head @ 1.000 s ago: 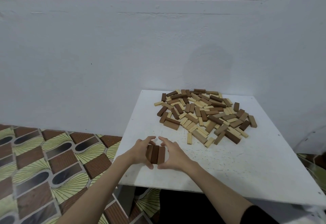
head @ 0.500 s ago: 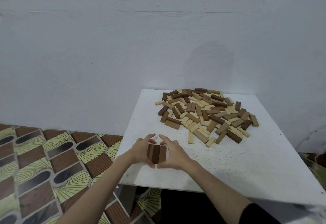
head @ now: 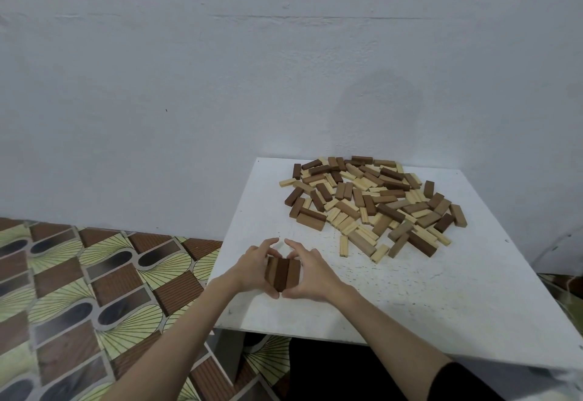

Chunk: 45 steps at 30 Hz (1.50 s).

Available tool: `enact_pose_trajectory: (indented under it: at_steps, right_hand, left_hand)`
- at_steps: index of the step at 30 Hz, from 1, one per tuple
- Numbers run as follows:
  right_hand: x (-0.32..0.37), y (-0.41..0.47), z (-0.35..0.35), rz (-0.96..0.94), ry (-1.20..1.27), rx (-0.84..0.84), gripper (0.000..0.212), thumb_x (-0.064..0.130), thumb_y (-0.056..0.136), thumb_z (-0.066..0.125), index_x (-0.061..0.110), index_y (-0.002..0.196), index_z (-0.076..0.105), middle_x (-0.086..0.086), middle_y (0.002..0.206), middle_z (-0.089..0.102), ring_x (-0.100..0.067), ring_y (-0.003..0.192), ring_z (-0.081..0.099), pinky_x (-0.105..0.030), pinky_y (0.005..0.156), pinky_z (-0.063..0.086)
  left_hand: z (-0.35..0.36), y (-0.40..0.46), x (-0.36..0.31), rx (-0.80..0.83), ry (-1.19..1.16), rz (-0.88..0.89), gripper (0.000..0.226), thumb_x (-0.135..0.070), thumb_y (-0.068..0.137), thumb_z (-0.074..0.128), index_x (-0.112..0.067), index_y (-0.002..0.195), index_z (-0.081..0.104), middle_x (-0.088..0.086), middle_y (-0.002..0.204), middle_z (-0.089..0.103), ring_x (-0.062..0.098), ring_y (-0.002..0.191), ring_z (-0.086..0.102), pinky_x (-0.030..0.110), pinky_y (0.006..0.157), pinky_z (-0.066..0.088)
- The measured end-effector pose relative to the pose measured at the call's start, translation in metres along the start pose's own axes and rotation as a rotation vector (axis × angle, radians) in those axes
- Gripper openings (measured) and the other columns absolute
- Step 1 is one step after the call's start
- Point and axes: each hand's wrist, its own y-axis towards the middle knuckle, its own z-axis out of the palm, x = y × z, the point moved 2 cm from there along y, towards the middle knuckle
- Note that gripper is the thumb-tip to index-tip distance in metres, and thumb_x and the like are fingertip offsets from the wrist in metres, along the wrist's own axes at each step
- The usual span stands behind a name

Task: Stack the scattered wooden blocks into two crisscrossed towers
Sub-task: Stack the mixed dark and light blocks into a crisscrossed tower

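**Three brown blocks pressed together between both my hands**

Against the pale wall (head: 220, 101) stands the white table (head: 410, 299), its near left corner hanging over the patterned floor tiles (head: 79, 290) of brown, green and grey. Across the far half of the tabletop lies the scattered pile of wooden blocks (head: 372, 202), dark brown, mid brown and pale ones mixed together and lying at all angles, some resting on top of others. One pale block (head: 344, 246) sits a little apart on the near edge of the pile, pointing towards me.

Well apart from that pile, close to the near left corner of the table, I have a row of three brown blocks (head: 283, 274) side by side, long sides touching, their ends pointing away from me. My left hand (head: 252, 269) cups the row from its left side and my right hand (head: 310, 274) from its right, fingers curled round the far ends and thumbs tucked at the near ends, so both hands are grasping the little row and squeezing it together. Whether more blocks sit beneath those three I cannot tell. My right forearm ends in a black sleeve (head: 463, 383) at the bottom edge.
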Motion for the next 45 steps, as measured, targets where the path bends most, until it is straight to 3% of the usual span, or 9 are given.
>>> enact_pose_trajectory:
  at_steps: [13, 25, 45]
  right_hand:
    - [-0.003, 0.002, 0.003, 0.019, 0.04, -0.019, 0.105, 0.029, 0.061, 0.083, 0.036, 0.145, 0.021, 0.01, 0.121, 0.053, -0.014, 0.115, 0.036, -0.036, 0.095, 0.041]
    - [-0.003, 0.012, 0.001, 0.03, 0.081, -0.04, 0.103, 0.028, 0.061, 0.084, 0.036, 0.144, 0.023, 0.008, 0.122, 0.053, -0.013, 0.113, 0.036, -0.031, 0.091, 0.041]
    - [0.0, 0.01, -0.004, 0.012, 0.078, -0.033, 0.102, 0.025, 0.065, 0.083, 0.032, 0.146, 0.023, 0.012, 0.117, 0.047, -0.016, 0.116, 0.038, -0.035, 0.099, 0.04]
  left_hand:
    - [-0.001, 0.002, 0.003, -0.012, -0.009, 0.004, 0.113, -0.024, 0.055, 0.09, -0.02, 0.144, 0.019, -0.006, 0.127, 0.052, 0.019, 0.123, 0.037, 0.038, 0.107, 0.028]
    - [-0.007, 0.012, 0.003, -0.005, -0.009, -0.001, 0.112, -0.021, 0.057, 0.089, -0.019, 0.144, 0.019, -0.005, 0.128, 0.053, 0.018, 0.124, 0.037, 0.033, 0.106, 0.027]
    - [-0.008, 0.013, 0.005, 0.003, -0.033, -0.016, 0.111, -0.02, 0.056, 0.09, -0.02, 0.143, 0.021, -0.004, 0.128, 0.053, 0.019, 0.125, 0.038, 0.039, 0.109, 0.028]
